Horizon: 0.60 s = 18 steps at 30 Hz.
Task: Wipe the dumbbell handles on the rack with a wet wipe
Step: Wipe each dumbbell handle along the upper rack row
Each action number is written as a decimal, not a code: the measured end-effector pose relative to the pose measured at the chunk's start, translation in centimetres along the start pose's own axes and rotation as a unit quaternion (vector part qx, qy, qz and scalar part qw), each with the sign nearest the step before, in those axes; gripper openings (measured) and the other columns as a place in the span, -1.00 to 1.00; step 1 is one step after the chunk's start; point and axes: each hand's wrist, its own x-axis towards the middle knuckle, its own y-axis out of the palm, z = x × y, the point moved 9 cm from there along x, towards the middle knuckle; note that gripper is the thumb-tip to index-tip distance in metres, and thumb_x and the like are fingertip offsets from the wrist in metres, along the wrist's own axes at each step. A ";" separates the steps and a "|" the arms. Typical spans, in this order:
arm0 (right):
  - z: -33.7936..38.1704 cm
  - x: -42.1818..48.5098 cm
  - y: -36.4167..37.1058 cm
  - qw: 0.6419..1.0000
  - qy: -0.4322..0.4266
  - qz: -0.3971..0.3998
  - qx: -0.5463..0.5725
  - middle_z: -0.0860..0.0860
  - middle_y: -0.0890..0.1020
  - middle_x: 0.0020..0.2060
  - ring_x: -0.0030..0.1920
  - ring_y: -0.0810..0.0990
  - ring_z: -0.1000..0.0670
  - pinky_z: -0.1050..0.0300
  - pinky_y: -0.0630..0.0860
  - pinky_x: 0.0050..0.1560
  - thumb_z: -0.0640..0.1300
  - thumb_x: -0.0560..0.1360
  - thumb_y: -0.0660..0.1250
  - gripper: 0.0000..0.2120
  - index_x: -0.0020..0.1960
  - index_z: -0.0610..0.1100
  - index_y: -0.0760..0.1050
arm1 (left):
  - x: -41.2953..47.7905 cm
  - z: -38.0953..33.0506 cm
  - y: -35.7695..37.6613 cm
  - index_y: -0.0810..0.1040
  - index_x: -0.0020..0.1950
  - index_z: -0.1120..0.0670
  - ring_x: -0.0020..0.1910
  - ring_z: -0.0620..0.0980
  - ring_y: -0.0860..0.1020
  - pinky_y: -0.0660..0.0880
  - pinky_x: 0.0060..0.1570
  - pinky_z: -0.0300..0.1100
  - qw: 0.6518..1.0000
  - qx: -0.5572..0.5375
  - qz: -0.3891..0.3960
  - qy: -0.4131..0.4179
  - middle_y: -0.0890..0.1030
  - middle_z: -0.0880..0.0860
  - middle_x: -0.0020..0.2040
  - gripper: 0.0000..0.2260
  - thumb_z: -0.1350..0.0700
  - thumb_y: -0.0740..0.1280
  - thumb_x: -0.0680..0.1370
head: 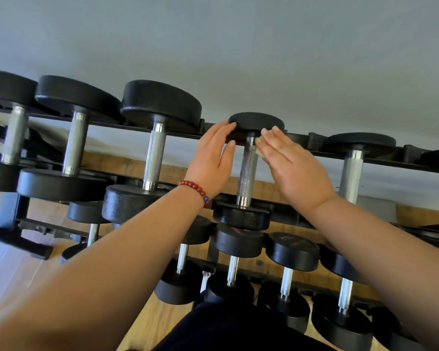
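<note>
Head view: on the top tier of the rack (314,141), a small dumbbell (241,216) lies between bigger ones, its knurled handle (247,173) bare along most of its length. The left hand (211,160), with a red bead bracelet (197,188) at the wrist, has straight fingers whose tips touch the rim of the far head (256,121). The right hand (294,168) lies flat, fingers straight, pressing a pale wipe (260,152) against the handle's far end; its thumb is hidden.

Plain grey wall (238,46) fills twelve o'clock — evenly lit. Pale wooden floor (10,269) at seven o'clock, a brown wooden strip (127,163) above it.
</note>
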 end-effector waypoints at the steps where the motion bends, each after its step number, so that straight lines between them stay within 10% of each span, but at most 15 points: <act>1: -0.5 0.7 0.0 1.000 0.009 -0.003 -0.002 -0.23 0.42 0.39 0.42 0.36 -0.24 -0.11 0.30 0.34 -0.46 0.47 0.29 -0.49 0.41 -0.29 0.37 | 1.0 -0.3 0.0 0.28 0.51 0.05 0.49 -0.12 0.16 0.07 0.39 -0.34 1.000 0.011 0.004 0.009 0.25 0.00 0.52 -0.62 0.11 0.11 0.68; 13: -1.4 2.4 1.4 0.996 0.075 -0.035 0.018 -0.26 0.41 0.38 0.42 0.33 -0.22 -0.16 0.28 0.39 -0.56 0.41 0.34 -0.40 0.41 -0.33 0.35 | 5.1 0.4 1.9 0.19 0.55 0.04 0.47 -0.07 0.24 0.20 0.45 -0.18 0.996 -0.005 0.067 0.057 0.28 0.02 0.50 -0.57 0.07 0.11 0.68; 18: -0.5 5.6 1.2 0.992 0.117 -0.019 0.042 -0.21 0.43 0.38 0.44 0.33 -0.20 -0.10 0.26 0.40 -0.25 0.56 0.02 -0.55 0.39 -0.29 0.40 | 5.2 1.0 1.9 0.18 0.55 0.04 0.49 -0.08 0.22 0.20 0.45 -0.17 0.996 -0.008 0.066 0.060 0.27 0.01 0.51 -0.57 0.06 0.09 0.68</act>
